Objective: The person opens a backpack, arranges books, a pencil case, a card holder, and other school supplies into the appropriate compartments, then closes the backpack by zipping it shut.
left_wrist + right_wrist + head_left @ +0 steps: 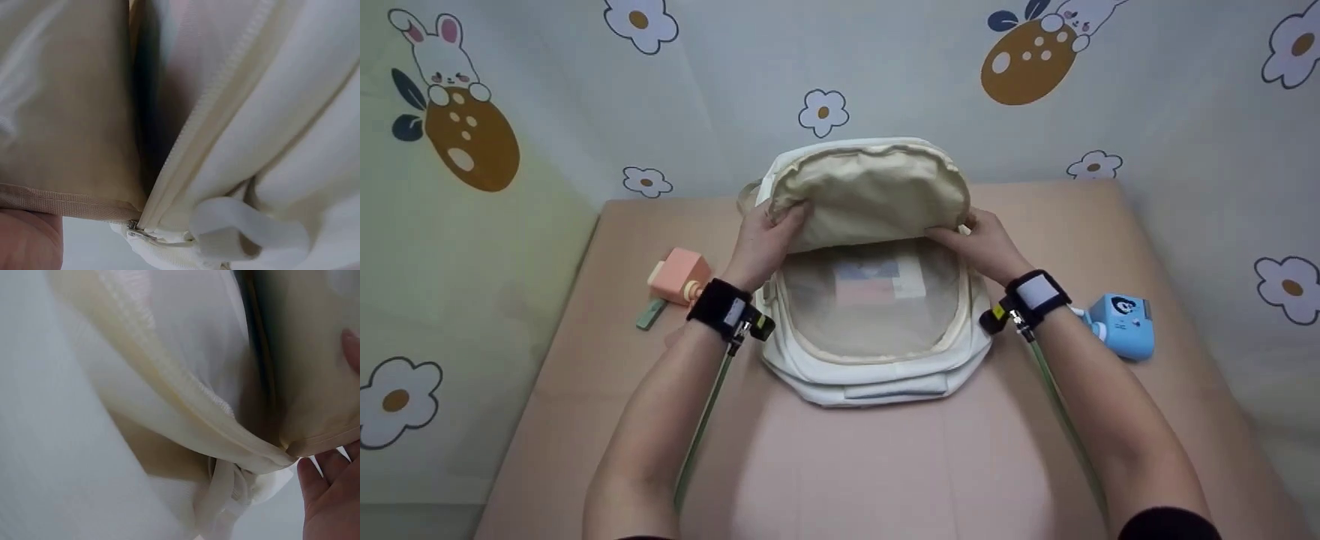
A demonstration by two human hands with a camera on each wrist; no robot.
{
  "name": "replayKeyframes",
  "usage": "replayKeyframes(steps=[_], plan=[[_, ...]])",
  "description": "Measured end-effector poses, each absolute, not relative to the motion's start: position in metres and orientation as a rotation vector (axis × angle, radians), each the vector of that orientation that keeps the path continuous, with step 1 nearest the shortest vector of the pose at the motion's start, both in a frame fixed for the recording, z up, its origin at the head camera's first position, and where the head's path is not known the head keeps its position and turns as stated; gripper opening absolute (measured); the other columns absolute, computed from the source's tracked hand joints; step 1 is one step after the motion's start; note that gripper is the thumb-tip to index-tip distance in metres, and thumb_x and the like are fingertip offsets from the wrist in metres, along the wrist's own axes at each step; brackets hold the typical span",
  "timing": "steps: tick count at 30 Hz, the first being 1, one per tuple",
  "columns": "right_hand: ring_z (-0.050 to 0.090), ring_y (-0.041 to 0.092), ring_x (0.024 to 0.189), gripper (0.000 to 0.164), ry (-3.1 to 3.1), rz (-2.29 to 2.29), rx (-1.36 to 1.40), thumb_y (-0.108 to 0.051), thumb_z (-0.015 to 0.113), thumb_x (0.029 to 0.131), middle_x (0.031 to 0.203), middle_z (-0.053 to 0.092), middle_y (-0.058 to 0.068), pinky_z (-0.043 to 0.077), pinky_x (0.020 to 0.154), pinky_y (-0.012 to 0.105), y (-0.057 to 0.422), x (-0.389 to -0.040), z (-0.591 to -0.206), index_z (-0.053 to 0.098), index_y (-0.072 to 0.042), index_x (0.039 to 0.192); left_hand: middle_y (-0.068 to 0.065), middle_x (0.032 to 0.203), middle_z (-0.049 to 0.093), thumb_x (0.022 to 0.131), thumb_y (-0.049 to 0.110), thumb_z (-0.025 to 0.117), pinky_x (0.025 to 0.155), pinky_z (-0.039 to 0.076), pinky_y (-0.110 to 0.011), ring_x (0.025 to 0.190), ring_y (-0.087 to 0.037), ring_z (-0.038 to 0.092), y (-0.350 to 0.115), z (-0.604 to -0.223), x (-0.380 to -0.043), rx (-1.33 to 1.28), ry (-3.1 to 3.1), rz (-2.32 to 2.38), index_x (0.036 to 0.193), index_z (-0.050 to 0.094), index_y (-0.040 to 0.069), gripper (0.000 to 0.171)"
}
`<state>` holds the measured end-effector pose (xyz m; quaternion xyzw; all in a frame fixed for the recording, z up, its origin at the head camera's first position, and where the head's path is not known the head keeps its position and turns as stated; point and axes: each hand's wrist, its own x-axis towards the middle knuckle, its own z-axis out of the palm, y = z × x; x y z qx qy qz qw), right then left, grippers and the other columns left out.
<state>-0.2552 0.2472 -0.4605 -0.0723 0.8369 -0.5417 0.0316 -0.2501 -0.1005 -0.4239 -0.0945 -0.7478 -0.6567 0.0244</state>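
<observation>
A white backpack (877, 381) lies on the table with its unzipped panel (874, 199) raised, the beige lining showing. My left hand (765, 238) grips the panel's left edge, thumb on the lining. On the other side my right hand (988, 244) holds the right edge, its thumb on the lining and fingers behind. Below the panel, the opening (877, 330) is framed by a zipper, and pale pink, blue and white shapes show dimly inside. A metal zipper pull (135, 229) hangs at the corner in the left wrist view, close to a white strap loop (236, 230).
Left of the backpack sit a pink box-shaped thing (682, 274) with a knob and a small green block (651, 313). A blue box-shaped thing (1125, 326) with a cartoon print stands at right. A patterned curtain (735, 97) hangs behind the table (870, 472).
</observation>
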Motion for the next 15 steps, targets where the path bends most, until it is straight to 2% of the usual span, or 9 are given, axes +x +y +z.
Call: replayKeyframes(steps=[4,7,11,15], plan=[[0.063,0.023,0.115,0.062,2.609,-1.648,-0.204,-0.054,0.078,0.087,0.121,0.070,0.012,0.046,0.100,0.036,0.245,-0.258,-0.460,0.070,-0.004,0.121,-0.012,0.120,0.068,0.100,0.021,0.068,0.098,0.048,-0.032,0.108,-0.021,0.062,-0.100,-0.424,-0.255,-0.286,-2.269,-2.074,0.125,0.067,0.001,0.032],[0.066,0.022,0.098,0.061,2.620,-1.631,-0.166,-0.058,0.076,0.087,0.108,0.073,0.011,0.050,0.081,0.029,0.243,-0.260,-0.459,0.071,0.001,0.101,-0.010,0.114,0.068,0.099,0.027,0.070,0.094,0.048,-0.032,0.103,-0.021,0.062,-0.100,-0.425,-0.258,-0.294,-2.254,-2.074,0.123,0.068,0.003,0.034],[0.052,0.015,0.068,0.062,2.622,-1.607,-0.115,-0.060,0.074,0.087,0.077,0.060,0.004,0.040,0.056,0.026,0.241,-0.264,-0.457,0.056,-0.003,0.074,-0.010,0.116,0.069,0.098,0.030,0.071,0.096,0.047,-0.033,0.106,-0.022,0.063,-0.101,-0.427,-0.259,-0.303,-2.237,-2.097,0.125,0.068,0.004,0.038],[0.041,0.012,0.061,0.058,2.613,-1.590,-0.079,-0.061,0.072,0.088,0.071,0.048,-0.002,0.034,0.053,0.027,0.239,-0.267,-0.455,0.053,-0.008,0.073,-0.010,0.121,0.069,0.098,0.030,0.072,0.101,0.046,-0.033,0.112,-0.023,0.063,-0.102,-0.431,-0.260,-0.314,-2.221,-2.146,0.128,0.066,0.004,0.041]])
